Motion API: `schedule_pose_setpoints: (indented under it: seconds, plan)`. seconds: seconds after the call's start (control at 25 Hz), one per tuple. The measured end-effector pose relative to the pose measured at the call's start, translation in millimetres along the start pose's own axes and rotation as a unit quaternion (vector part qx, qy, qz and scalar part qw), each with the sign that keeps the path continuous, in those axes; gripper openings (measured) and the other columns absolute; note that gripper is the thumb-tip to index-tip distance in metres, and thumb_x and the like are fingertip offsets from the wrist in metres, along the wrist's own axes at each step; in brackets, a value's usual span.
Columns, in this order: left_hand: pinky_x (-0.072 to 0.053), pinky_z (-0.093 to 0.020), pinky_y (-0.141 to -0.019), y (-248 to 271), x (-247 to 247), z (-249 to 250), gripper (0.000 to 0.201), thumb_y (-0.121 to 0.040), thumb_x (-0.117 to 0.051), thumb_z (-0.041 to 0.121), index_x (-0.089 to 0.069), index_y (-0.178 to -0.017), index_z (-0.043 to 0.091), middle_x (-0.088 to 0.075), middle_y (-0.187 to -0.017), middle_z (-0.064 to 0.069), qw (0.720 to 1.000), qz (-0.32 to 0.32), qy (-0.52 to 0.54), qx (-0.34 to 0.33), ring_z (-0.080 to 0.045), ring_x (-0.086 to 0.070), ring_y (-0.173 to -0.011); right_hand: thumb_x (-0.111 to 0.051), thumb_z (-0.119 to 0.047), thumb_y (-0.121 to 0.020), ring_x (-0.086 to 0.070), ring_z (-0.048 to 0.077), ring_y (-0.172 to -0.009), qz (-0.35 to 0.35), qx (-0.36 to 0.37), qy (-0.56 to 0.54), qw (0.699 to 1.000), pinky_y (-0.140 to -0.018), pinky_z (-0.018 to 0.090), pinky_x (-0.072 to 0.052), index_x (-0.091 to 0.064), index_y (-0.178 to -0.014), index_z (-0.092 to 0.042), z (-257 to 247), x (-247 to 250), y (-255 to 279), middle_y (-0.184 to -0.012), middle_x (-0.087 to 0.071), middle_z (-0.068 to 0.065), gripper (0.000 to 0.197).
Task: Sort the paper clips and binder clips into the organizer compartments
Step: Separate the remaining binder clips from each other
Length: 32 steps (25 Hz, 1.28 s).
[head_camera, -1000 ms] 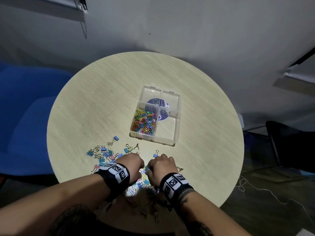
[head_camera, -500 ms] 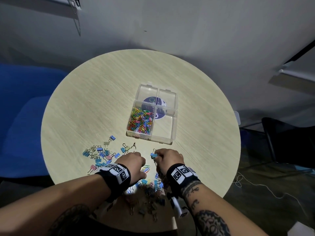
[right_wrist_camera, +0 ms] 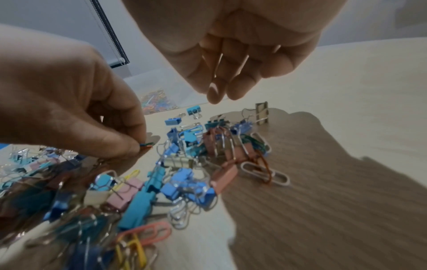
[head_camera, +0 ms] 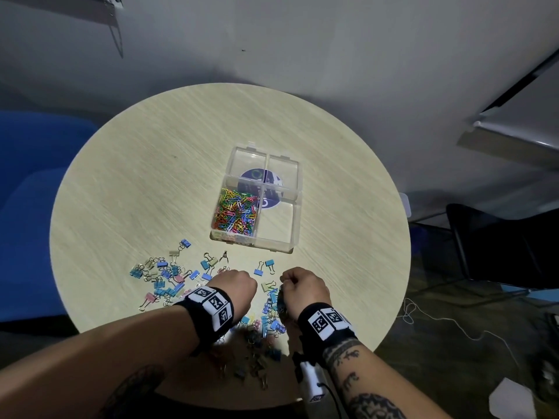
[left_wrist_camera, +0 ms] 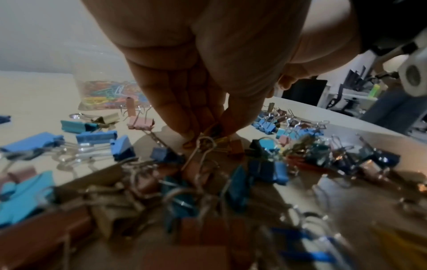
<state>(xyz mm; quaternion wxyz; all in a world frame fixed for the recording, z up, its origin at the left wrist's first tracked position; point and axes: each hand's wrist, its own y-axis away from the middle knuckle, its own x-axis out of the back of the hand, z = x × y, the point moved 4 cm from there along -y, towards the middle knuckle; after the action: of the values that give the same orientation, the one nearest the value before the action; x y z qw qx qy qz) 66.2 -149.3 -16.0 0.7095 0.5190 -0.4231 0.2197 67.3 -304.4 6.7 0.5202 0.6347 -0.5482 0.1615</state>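
The clear four-part organizer (head_camera: 295,207) stands mid-table; its near left compartment holds coloured paper clips (head_camera: 236,211), and the other three hold none. Pastel binder clips (head_camera: 165,278) mixed with loose paper clips (right_wrist_camera: 263,169) lie in front of it. My left hand (head_camera: 251,285) is down in the pile, thumb and fingers pinching a few coloured paper clips (right_wrist_camera: 145,144). Just right of it, my right hand (head_camera: 286,282) hovers above the pile with curled fingers; a thin pale paper clip (right_wrist_camera: 216,73) seems held in them.
The round wooden table (head_camera: 151,176) has its near edge right under my forearms. A blue chair (head_camera: 27,192) stands to the left and a black chair (head_camera: 499,246) to the right. A pale cable (head_camera: 438,322) lies on the floor.
My right hand has drawn back to the right, away from the left, leaving two blue binder clips on the table ahead of it. The left hand stays low in the pile.
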Motion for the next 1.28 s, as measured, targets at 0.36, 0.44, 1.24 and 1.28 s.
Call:
schedule_pose_setpoints:
  seconds: [0.36,0.44,1.24,1.28]
  plan:
    - [-0.046,-0.024,-0.059,9,9,-41,0.015,-0.083,-0.055,0.026,-0.059,-0.074,0.016,-0.066,-0.070,0.002,0.906,0.039,0.416,0.067,-0.016,-0.058,-0.063,-0.052,-0.025,-0.093,-0.061,0.017,-0.105,-0.004,0.036,0.007,0.999,-0.101,0.032,-0.040,-0.068,-0.096,-0.035,-1,-12,2,-0.106,-0.070,-0.012,0.019]
    - [-0.036,-0.022,-0.046,17,9,-46,0.016,-0.086,-0.054,0.019,-0.057,-0.072,0.011,-0.058,-0.057,-0.006,0.784,0.018,0.612,0.101,-0.019,-0.045,-0.044,-0.051,-0.022,-0.094,-0.055,0.020,-0.115,-0.007,0.064,0.101,0.993,-0.100,0.033,-0.037,-0.069,-0.110,-0.031,-4,-14,0,-0.117,-0.066,-0.007,0.026]
    - [-0.017,-0.007,-0.035,18,-11,-47,0.032,-0.093,-0.053,0.030,-0.039,-0.068,0.016,-0.034,-0.051,-0.002,0.403,-0.048,0.909,0.092,-0.010,-0.024,-0.034,-0.055,-0.030,-0.089,-0.048,0.025,-0.114,-0.031,0.110,0.312,0.943,-0.093,0.039,-0.037,-0.069,-0.113,-0.022,-28,-30,-13,-0.114,-0.061,0.003,0.029]
    - [-0.018,-0.007,-0.036,18,-14,-51,0.032,-0.097,-0.051,0.031,-0.040,-0.071,0.015,-0.034,-0.052,-0.002,0.406,-0.038,0.907,0.104,-0.010,-0.025,-0.035,-0.055,-0.029,-0.089,-0.049,0.025,-0.113,-0.033,0.116,0.316,0.941,-0.092,0.038,-0.037,-0.069,-0.113,-0.021,-28,-30,-15,-0.113,-0.062,0.003,0.029]
